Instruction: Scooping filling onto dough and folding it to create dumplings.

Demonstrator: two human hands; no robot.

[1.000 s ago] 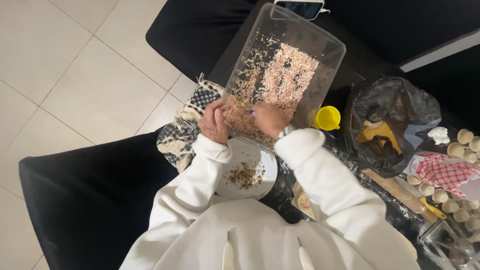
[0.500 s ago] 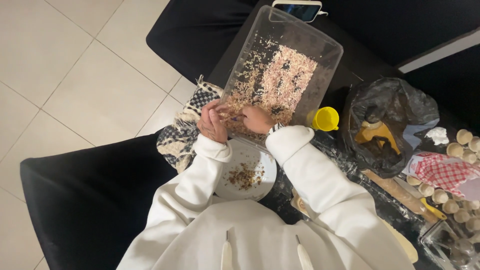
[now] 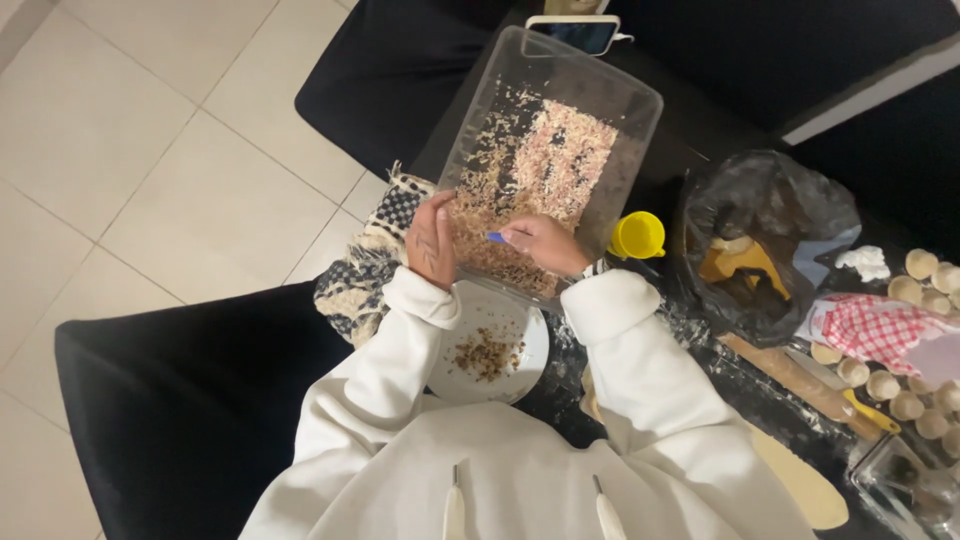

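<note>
Head camera is looking straight down on a person in a white hooded top, both hands working at the near end of a clear plastic tub [image 3: 632,105] that is lying on a dark table [image 3: 700,130]. The tub is holding a spread of pale, pinkish-brown grains [image 3: 545,170], thickest in the middle and along the near wall.

The left hand [image 3: 432,240] is resting against the tub's near left corner, fingers lying loosely together and curved along the wall; it is touching the tub rather than gripping anything. The right hand [image 3: 540,242] is sitting inside the tub on top of the grains, its fingers drawn together and pinching a small blue object [image 3: 497,238] whose tip is sticking out towards the left hand. What that blue object is cannot be told at this size.

Just below the tub's near edge, between the two sleeves, a white plate [image 3: 528,355] is carrying a small heap of darker brown bits [image 3: 487,353]. A checked cloth [image 3: 385,235] is lying under the tub's left corner. A yellow cup [image 3: 637,236] is standing just beside the tub on the right, with a black plastic bag [image 3: 765,240] beyond it. A wooden rolling pin [image 3: 790,375] and several round dough balls [image 3: 905,405] are lying further right.
</note>
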